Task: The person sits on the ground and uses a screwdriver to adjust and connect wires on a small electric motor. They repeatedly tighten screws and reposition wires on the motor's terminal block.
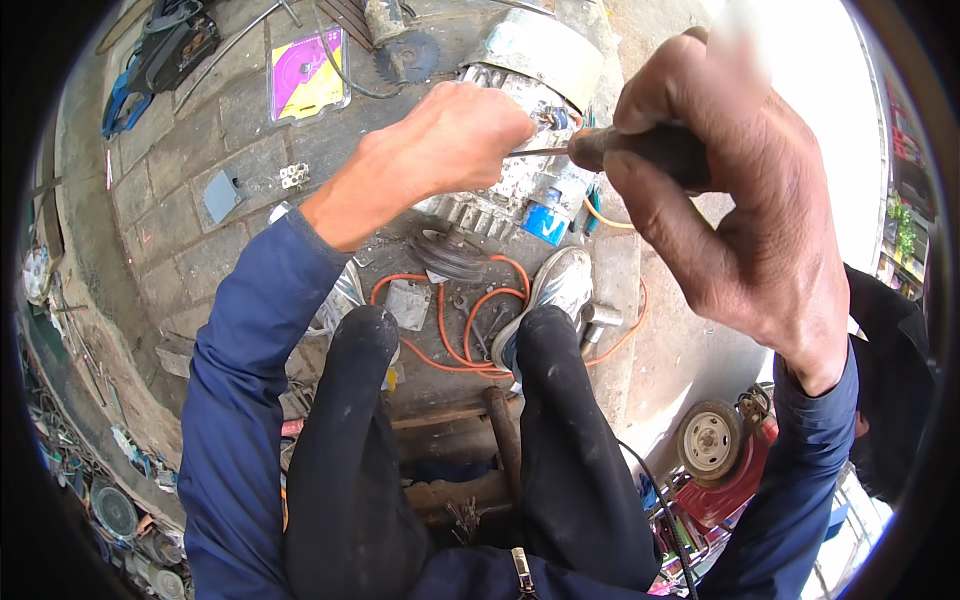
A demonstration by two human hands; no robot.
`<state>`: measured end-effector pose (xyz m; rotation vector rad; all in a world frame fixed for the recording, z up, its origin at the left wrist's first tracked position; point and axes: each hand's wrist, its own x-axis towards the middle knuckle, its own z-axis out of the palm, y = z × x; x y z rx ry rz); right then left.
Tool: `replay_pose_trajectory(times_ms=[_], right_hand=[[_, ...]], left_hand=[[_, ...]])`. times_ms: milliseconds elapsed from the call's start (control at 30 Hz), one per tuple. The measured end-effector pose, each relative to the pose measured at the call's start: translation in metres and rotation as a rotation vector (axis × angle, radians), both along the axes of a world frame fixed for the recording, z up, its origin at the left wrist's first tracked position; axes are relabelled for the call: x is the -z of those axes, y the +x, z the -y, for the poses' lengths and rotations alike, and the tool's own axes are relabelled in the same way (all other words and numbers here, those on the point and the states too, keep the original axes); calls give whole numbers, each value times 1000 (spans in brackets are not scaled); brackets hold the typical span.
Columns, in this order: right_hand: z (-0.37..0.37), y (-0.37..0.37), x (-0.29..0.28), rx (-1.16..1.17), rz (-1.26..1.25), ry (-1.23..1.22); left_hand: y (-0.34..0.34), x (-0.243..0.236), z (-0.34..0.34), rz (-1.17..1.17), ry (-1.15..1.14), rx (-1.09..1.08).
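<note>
My right hand (755,200) grips the dark handle of a screwdriver (655,155). Its thin shaft points left and reaches my left hand (435,140). That hand is closed, fingers curled inward; whatever they hold is hidden. Both hands are over a worn, whitish electric motor (480,215) with cooling fins and a blue patch on its side. Coloured wires come out of the motor's open terminal area beneath the screwdriver. A grooved pulley (445,258) is at the motor's near end, and a pale curved cover (545,50) is at its far end.
An orange cable (465,340) loops between my shoes, beside wrenches and a hammer (598,322). On the paving lie a grey plate (222,196), a white terminal block (294,176), a packaged disc (308,75), a saw blade (410,55) and a blue-black power tool (150,60). A wheel (708,440) stands lower right.
</note>
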<state>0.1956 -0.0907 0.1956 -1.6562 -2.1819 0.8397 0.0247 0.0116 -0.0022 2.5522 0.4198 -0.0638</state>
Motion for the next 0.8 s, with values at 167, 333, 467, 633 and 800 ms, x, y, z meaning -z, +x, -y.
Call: replay_pose_trajectory(times_ms=[167,333,467,633,800], right_hand=[[4,0,-3,-28,34,58],[6,1,0,-33,18,99],[3,-1,0,-36,15,116],[2,-2,-1,-42,23,133],[3,-1,-4,-25,43,131]], left_hand=[[1,0,1,54,3,-30],[-4,4,-1,145,0,-22],[-15,-11,3,343,-24,-62],[-8,19,-3,295,29,3],[-6,20,-5,277,-14,36]])
